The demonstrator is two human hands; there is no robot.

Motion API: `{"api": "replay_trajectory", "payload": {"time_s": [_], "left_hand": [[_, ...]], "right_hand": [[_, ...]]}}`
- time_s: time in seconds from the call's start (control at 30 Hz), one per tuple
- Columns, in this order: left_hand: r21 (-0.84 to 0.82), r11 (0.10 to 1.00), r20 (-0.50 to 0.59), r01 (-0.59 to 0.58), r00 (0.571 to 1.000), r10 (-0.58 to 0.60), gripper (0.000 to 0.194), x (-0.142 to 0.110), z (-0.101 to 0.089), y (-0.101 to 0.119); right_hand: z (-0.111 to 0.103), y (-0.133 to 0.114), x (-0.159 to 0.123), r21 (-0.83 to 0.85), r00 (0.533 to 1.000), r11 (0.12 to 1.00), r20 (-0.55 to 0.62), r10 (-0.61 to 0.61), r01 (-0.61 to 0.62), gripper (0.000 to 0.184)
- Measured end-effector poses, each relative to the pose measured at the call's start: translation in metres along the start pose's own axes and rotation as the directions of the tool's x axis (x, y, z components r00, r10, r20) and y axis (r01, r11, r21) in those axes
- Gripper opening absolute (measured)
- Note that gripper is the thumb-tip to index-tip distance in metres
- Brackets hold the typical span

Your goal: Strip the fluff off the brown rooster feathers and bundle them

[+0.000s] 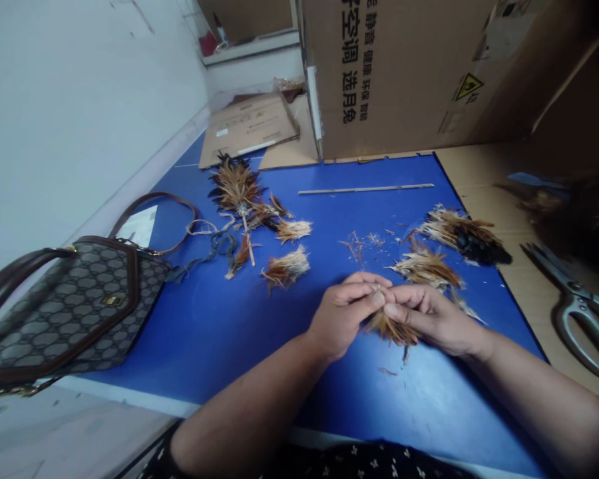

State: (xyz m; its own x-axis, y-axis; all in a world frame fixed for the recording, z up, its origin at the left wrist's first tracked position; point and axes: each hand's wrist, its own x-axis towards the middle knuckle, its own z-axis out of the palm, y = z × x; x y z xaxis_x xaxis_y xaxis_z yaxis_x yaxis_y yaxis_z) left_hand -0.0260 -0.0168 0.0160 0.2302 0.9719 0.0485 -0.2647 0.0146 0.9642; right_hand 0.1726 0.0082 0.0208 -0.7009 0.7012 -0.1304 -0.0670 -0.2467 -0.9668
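Observation:
Over the blue table, my left hand (347, 309) and my right hand (432, 318) meet, both closed on one bundle of brown feathers (390, 327). Thumbs and fingertips pinch its pale quill end, while the feather tips fan out below toward me. Just beyond my right hand lie a loose pile of tan feathers (426, 265) and another pile with black feathers (466, 236). Left of my hands rest two small feather bunches (287, 267) with pale ends. Farther back is a feather duster (237, 183) on a thin stick.
A patterned handbag (94, 306) stands at the left. Large scissors (576, 299) lie on cardboard at the right. A thin rod (367, 189) lies near the back, before a big cardboard box (404, 80). Cloth strips (212, 249) and feather scraps (364, 243) are on the table (259, 332).

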Motion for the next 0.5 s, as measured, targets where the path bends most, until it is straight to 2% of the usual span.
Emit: {"api": "replay_trajectory", "payload": {"time_s": [0.1,0.2,0.3,0.37,0.43,0.5], "left_hand": [[-0.013,0.996,-0.163,-0.089,0.983,0.086,0.018,0.002,0.000,0.004],[-0.043,0.991,-0.330,-0.128,0.938,0.107,0.021,0.005,-0.005,0.009],[-0.083,0.990,-0.471,-0.115,0.880,0.063,0.024,0.009,-0.011,0.012],[-0.084,0.990,-0.533,-0.111,0.845,0.049,0.027,0.011,-0.014,0.012],[-0.071,0.991,-0.554,-0.110,0.831,0.053,0.028,0.011,-0.015,0.010],[-0.060,0.992,-0.554,-0.115,0.830,0.062,0.027,0.011,-0.013,0.007]], "right_hand": [[-0.003,-0.003,-0.002,-0.012,1.000,1.000,-0.018,-0.002,0.002,0.037],[-0.013,-0.010,-0.006,-0.001,0.991,0.997,-0.114,-0.073,0.073,0.033],[-0.025,-0.023,-0.012,-0.171,0.969,0.977,-0.188,-0.159,0.127,0.031],[-0.031,-0.034,-0.017,-0.403,0.975,0.907,-0.126,-0.182,0.118,0.026],[-0.033,-0.044,-0.022,-0.596,0.989,0.791,0.043,-0.142,0.139,0.016],[-0.034,-0.048,-0.026,-0.702,0.982,0.691,0.174,-0.069,0.173,0.012]]}}
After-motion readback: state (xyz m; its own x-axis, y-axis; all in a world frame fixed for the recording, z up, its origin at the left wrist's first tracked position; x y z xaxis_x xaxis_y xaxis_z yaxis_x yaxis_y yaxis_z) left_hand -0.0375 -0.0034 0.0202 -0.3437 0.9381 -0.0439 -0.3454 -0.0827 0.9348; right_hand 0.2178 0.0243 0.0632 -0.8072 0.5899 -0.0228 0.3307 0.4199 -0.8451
